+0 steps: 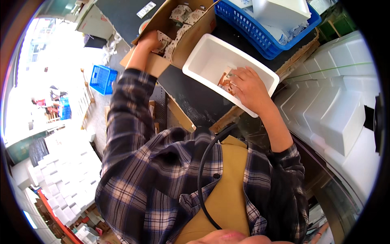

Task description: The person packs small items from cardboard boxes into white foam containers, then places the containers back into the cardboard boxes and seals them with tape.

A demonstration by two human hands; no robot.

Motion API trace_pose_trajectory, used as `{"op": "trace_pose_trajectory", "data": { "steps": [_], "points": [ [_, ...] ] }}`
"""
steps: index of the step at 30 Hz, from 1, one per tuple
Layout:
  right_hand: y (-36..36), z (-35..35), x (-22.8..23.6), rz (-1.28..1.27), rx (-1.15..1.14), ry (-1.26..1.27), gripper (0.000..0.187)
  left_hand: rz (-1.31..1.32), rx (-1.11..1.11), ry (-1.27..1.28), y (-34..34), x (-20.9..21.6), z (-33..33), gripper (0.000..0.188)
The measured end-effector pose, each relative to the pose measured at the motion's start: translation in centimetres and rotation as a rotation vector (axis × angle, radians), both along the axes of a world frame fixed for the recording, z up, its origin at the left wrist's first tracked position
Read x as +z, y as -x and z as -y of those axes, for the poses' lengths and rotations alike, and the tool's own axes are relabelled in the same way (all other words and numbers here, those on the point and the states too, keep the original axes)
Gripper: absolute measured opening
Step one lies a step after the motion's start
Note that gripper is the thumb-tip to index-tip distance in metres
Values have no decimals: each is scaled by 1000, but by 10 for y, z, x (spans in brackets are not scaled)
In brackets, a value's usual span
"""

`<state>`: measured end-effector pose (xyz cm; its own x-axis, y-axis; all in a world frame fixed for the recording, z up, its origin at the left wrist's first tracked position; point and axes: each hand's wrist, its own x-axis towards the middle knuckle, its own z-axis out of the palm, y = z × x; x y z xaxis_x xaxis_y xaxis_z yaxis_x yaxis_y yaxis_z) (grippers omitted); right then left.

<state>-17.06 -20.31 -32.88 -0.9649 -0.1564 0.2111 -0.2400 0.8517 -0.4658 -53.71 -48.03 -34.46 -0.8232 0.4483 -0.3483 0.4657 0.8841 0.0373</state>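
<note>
My left hand (149, 40) reaches over the near side of an open cardboard box (194, 42). Its fingers are curled at a small white printed packet (163, 40), and the tips are partly hidden. More packets of the same kind (180, 14) lie inside the box. Beside it stands a white foam box (211, 51) without a lid. Inside that one, my right hand (248, 87) has its fingers closed over a white and reddish-brown printed packet (226, 82), low against the near wall.
Both boxes rest on a dark tabletop (199, 95) with worn edges. A blue plastic basket (260, 42) holding white foam pieces stands at the far right. White foam boxes (325, 97) are stacked along the right. Another blue crate (103, 79) sits on the floor at left.
</note>
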Motion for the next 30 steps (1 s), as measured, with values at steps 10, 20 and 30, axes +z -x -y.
{"op": "trace_pose_trajectory", "data": {
  "steps": [10, 20, 30],
  "points": [
    [-33, -19, 16, -236, -364, 135, 51, -86, 30, -806, -103, 204, 50, 58],
    [100, -35, 54, -399, -120, 106, 57, 286, 282, -1382, -222, 146, 98, 85],
    [300, 12, 29, -219, 108, -389, 13, 493, 792, -1187, -326, 37, 161, 54]
  ]
}}
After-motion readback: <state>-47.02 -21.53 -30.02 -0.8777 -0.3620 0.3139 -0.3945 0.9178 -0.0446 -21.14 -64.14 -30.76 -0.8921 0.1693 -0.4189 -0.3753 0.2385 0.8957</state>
